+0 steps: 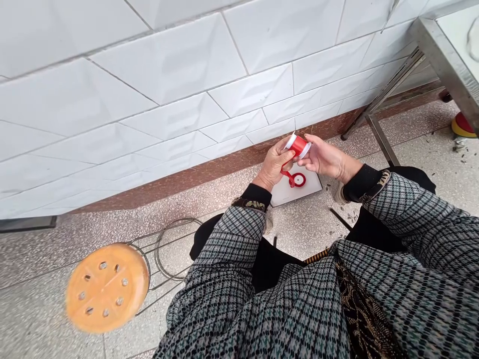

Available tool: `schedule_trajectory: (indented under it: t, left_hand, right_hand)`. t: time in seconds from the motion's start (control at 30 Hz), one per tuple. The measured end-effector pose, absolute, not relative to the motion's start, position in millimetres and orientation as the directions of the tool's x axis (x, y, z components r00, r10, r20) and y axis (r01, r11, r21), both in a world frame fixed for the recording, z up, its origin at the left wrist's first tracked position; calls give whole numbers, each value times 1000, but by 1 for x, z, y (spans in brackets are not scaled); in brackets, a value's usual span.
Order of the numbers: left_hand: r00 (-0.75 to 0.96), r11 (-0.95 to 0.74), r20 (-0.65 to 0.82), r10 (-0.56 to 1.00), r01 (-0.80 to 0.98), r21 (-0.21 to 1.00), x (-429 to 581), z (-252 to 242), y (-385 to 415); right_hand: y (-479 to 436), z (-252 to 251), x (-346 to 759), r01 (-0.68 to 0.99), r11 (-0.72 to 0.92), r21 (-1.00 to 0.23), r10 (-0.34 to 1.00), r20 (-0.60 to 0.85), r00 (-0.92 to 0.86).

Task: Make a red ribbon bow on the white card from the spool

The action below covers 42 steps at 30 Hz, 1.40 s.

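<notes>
My left hand [276, 163] is closed around a spool of red ribbon [298, 145] with white end flanges, its thumb pressed on the near side. My right hand [325, 158] is at the spool's right end with thumb and fingers apart; the fingertips reach beside the lower flange, and whether they touch it I cannot tell. Below the hands, a small red ribbon roll [299, 185] lies on a white flat box [307, 193]. A red strip runs from it up toward my left hand.
An orange round stool [107, 319] with holes and metal legs lies on its side at lower left. A metal-framed table [443, 55] stands at upper right. Dark bits [352, 214] are scattered over the speckled floor. A white tiled wall [187, 65] rises ahead.
</notes>
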<state>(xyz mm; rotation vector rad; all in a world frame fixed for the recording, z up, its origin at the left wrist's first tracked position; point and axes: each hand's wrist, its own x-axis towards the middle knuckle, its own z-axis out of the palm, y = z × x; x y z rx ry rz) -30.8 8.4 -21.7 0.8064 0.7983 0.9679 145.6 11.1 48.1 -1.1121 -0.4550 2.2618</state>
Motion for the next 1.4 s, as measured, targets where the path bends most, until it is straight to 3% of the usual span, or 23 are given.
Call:
schedule_trajectory:
  t: [0.13, 0.3, 0.7, 0.93, 1.27, 1.4]
  left_hand:
    - [331, 326, -209, 920, -355, 876, -32, -20, 10]
    - [296, 325, -235, 926, -308, 894, -25, -17, 10]
    - [263, 238, -217, 940, -50, 970, -32, -8, 8]
    - [265, 223, -194, 944, -85, 971, -32, -12, 10]
    - [183, 183, -146, 972, -201, 962, -29, -17, 6]
    - [260, 249, -187, 947, -231, 941, -29, -18, 7]
  right_hand:
    - [5, 49, 142, -277, -608, -744, 790, -528, -313]
    - [7, 47, 139, -219, -527, -821, 849, -499, -172]
    - [25, 42, 149, -358, -656, -664, 746, -642, -176]
    - [24, 42, 148, -432, -733, -526, 673, -655, -344]
    - [22, 48, 145, -483, -724, -492, 664, -687, -296]
    - [21, 44, 144, -494, -712, -499, 677, -675, -293]
